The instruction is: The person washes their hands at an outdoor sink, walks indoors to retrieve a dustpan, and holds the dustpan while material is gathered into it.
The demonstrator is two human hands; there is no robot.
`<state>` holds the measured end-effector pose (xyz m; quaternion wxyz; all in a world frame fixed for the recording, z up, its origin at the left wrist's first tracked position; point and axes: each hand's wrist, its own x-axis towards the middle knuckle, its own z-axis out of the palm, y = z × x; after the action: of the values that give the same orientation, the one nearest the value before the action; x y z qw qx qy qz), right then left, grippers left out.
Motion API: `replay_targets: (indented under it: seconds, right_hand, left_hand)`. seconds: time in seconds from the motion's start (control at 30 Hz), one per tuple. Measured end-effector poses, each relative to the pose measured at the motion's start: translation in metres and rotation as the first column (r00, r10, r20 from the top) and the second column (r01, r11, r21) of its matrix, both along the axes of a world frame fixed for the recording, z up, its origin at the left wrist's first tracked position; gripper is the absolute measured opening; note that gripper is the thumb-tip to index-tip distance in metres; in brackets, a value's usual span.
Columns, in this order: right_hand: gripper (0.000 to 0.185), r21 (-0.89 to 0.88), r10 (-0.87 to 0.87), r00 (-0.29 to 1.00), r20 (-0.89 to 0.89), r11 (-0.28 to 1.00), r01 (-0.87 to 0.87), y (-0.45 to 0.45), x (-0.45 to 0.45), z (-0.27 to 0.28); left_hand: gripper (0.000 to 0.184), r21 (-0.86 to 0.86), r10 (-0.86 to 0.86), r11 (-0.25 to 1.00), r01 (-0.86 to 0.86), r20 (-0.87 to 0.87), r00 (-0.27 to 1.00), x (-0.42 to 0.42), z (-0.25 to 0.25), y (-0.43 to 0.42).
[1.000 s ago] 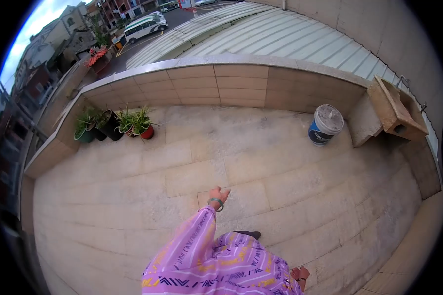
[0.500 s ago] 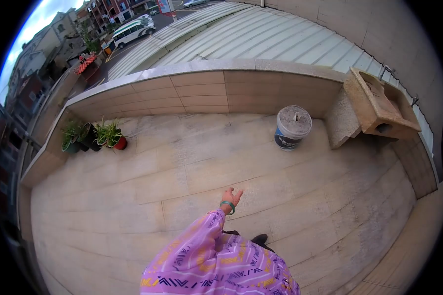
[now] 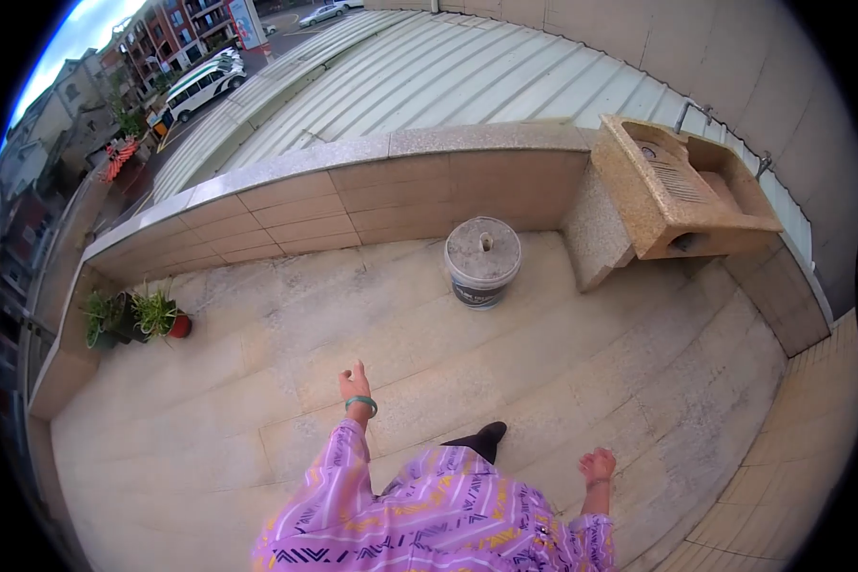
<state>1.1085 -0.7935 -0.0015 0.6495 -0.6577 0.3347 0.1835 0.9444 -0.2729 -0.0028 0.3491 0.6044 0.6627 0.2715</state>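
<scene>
My left hand, with a green bangle at the wrist, reaches out over the tiled floor. Its fingers are apart and hold nothing. Lower on the right, my right hand hangs beside my body, fingers loosely bent and with no object visible in them. Ahead of both hands stands a lidded white and dark bucket, upright near the low wall and touched by neither hand. One dark shoe shows below the patterned purple top.
A stone washbasin with taps stands in the right corner on a granite support. Potted plants sit at the left corner. The low tiled wall bounds the terrace; beyond it lies a metal roof.
The view has turned right and moved closer to the bucket and washbasin. My right hand has come into view. My left hand now appears farther left, and a foot shows further forward.
</scene>
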Motion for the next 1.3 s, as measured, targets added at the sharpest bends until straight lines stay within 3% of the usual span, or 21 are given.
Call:
replay_targets:
  seconds: [0.07, 0.13, 0.17, 0.27, 0.3, 0.33, 0.37, 0.4, 0.43, 0.47, 0.5, 0.53, 0.57, 0.67, 0.7, 0.73, 0.8, 0.9, 1.0, 1.1, 1.3]
  right_hand:
    - [0.014, -0.036, 0.02, 0.994, -0.105, 0.999, -0.023, -0.011, 0.012, 0.007]
    - [0.017, -0.065, -0.075, 0.974, -0.213, 0.996, 0.062, -0.03, 0.02, 0.007]
    - [0.017, -0.096, -0.148, 0.953, -0.264, 0.987, 0.127, -0.042, 0.017, 0.002]
    - [0.016, 0.03, -0.127, 0.945, -0.3, 0.989, 0.143, -0.127, -0.007, -0.073]
    - [0.024, -0.176, 0.188, 0.923, -0.337, 0.95, -0.258, -0.149, -0.018, -0.089]
    - [0.034, -0.341, 0.454, 0.779, -0.432, 0.717, -0.608, -0.168, -0.026, -0.102]
    - [0.045, -0.428, 0.618, 0.541, -0.57, 0.339, -0.838, -0.183, -0.029, -0.111]
    - [0.057, -0.417, 0.646, 0.255, -0.72, -0.109, -0.902, -0.195, -0.023, -0.116]
    - [0.057, -0.409, 0.641, 0.254, -0.725, -0.103, -0.907, -0.206, -0.008, -0.122]
    - [0.043, -0.394, 0.487, 0.616, -0.619, 0.486, -0.78, -0.219, 0.007, -0.135]
    - [0.029, -0.24, 0.157, 0.813, -0.561, 0.909, -0.341, -0.235, 0.005, -0.142]
    - [0.017, -0.165, -0.327, 0.777, -0.538, 0.945, 0.283, -0.25, 0.003, -0.149]
    - [0.017, -0.089, -0.549, 0.678, -0.489, 0.804, 0.587, -0.263, 0.034, -0.131]
    - [0.028, 0.182, -0.766, 0.546, -0.34, 0.516, 0.837, -0.278, 0.165, -0.029]
    - [0.024, 0.36, -0.708, 0.664, -0.24, 0.571, 0.738, -0.322, 0.206, -0.039]
    - [0.02, 0.057, -0.802, 0.591, -0.09, 0.588, 0.807, -0.308, 0.276, 0.005]
    - [0.018, 0.235, -0.744, 0.657, 0.127, 0.666, 0.708, -0.335, 0.4, 0.026]
    - [0.021, 0.265, -0.613, 0.695, 0.376, 0.79, 0.553, -0.297, 0.573, 0.141]
    - [0.03, 0.316, -0.422, 0.691, 0.586, 0.905, 0.285, -0.24, 0.699, 0.194]
    - [0.031, 0.216, -0.258, 0.683, 0.683, 0.965, 0.148, -0.178, 0.785, 0.241]
    - [0.031, 0.056, -0.038, 0.713, 0.7, 0.998, -0.002, -0.109, 0.931, 0.257]
  left_hand:
    - [0.053, 0.012, 0.057, 0.998, -0.058, 0.072, 0.996, 0.069, 0.022, 0.004]
    - [0.05, -0.056, -0.023, 0.997, 0.05, 0.405, 0.914, 0.147, 0.041, 0.002]
    - [0.048, -0.027, -0.077, 0.995, 0.097, 0.418, 0.905, 0.184, 0.049, -0.001]
    - [0.051, 0.097, -0.261, 0.963, 0.252, 0.571, 0.778, 0.292, 0.08, -0.03]
    - [0.05, 0.141, -0.325, 0.941, 0.306, 0.619, 0.715, 0.325, 0.093, -0.044]
    - [0.049, 0.186, -0.385, 0.916, 0.357, 0.662, 0.644, 0.356, 0.109, -0.059]
    - [0.049, 0.184, -0.389, 0.913, 0.364, 0.659, 0.644, 0.385, 0.119, -0.073]
    - [0.048, 0.148, -0.386, 0.901, 0.407, 0.7, 0.601, 0.412, 0.128, -0.088]
    - [0.047, 0.111, -0.377, 0.885, 0.452, 0.74, 0.557, 0.435, 0.138, -0.1]
    - [0.047, 0.099, -0.38, 0.879, 0.466, 0.736, 0.56, 0.453, 0.152, -0.112]
    - [0.047, 0.007, -0.313, 0.869, 0.495, 0.783, 0.538, 0.471, 0.168, -0.127]
    - [0.047, -0.092, -0.245, 0.837, 0.54, 0.819, 0.519, 0.492, 0.184, -0.147]
    - [0.045, -0.086, -0.22, 0.838, 0.538, 0.85, 0.478, 0.512, 0.197, -0.16]
    - [0.049, -0.061, -0.21, 0.84, 0.54, 0.88, 0.426, 0.553, 0.207, -0.19]
    - [0.051, -0.073, -0.196, 0.839, 0.539, 0.884, 0.425, 0.565, 0.212, -0.2]
    - [0.053, -0.076, -0.182, 0.849, 0.523, 0.887, 0.424, 0.576, 0.212, -0.205]
    - [0.056, -0.027, -0.226, 0.857, 0.515, 0.878, 0.421, 0.601, 0.216, -0.211]
    - [0.057, -0.026, -0.218, 0.869, 0.495, 0.877, 0.428, 0.627, 0.226, -0.223]
    - [0.057, -0.044, -0.189, 0.898, 0.438, 0.86, 0.474, 0.645, 0.214, -0.216]
    - [0.055, -0.062, -0.127, 0.933, 0.354, 0.864, 0.486, 0.669, 0.208, -0.204]
    - [0.055, -0.106, -0.013, 0.967, 0.232, 0.888, 0.46, 0.746, 0.197, -0.191]
